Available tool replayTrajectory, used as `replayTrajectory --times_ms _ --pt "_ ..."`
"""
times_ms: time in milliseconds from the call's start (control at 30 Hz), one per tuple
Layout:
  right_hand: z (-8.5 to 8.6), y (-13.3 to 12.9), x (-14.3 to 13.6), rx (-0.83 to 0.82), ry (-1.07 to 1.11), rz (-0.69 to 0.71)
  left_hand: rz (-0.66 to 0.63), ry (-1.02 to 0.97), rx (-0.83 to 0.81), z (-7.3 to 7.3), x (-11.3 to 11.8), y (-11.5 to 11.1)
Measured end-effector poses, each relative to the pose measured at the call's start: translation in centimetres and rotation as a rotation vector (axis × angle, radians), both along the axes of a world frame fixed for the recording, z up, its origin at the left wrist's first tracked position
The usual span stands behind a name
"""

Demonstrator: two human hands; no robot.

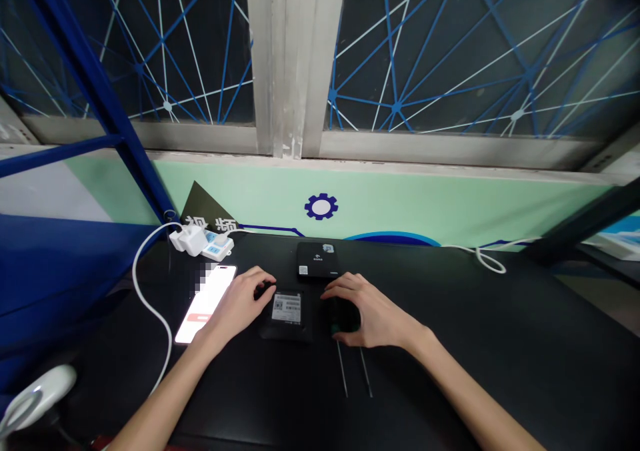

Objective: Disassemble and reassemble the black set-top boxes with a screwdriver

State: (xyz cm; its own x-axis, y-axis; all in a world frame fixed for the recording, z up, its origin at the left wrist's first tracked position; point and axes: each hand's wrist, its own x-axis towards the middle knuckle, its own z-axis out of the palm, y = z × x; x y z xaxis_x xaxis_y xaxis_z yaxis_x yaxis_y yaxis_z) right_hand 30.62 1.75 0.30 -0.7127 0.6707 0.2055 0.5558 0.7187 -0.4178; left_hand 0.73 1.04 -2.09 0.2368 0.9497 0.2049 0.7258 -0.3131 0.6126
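Observation:
A black case with a white printed label (287, 308) lies on the black table (240, 397). My left hand (248, 297) is at its upper left, fingers curved and thumb apart from them, with a small dark item partly hidden between them. To the right, my right hand (367, 309) curls over the dark handles of two screwdrivers (342, 369), whose thin metal shafts point toward me. Just beyond the hands sits a black box (317, 260) with small stickers.
A phone with a bright screen (213, 303) lies beside my left forearm. Behind it are a white power strip (218, 245) and a plugged-in charger (190, 239) with a white cable (143, 291). A white device (43, 396) is at the lower left.

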Motion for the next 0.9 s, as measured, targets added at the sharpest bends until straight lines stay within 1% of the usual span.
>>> replayTrajectory --times_ms 67,200,433,600,700,900 --pt "-0.5 0.2 0.0 0.011 0.037 -0.009 -0.003 0.007 -0.002 -0.2 -0.1 0.0" --pt "-1.4 0.6 -0.2 0.018 0.154 -0.073 0.001 0.034 -0.008 -0.2 0.0 -0.1" --pt "-2.4 0.4 -1.3 -0.014 0.641 -0.269 -0.02 0.072 -0.032 -0.2 -0.1 -0.2" --pt "-2.8 0.1 -1.9 -0.076 0.89 -0.329 -0.04 0.05 -0.052 -0.7 0.0 0.0" --pt "-3.2 0.2 -2.2 -0.053 0.956 -0.337 -0.043 0.04 -0.057 -1.0 0.2 0.1" --pt "-3.9 0.3 -2.9 0.07 0.961 -0.347 -0.047 0.045 -0.054 -1.2 0.3 0.1"
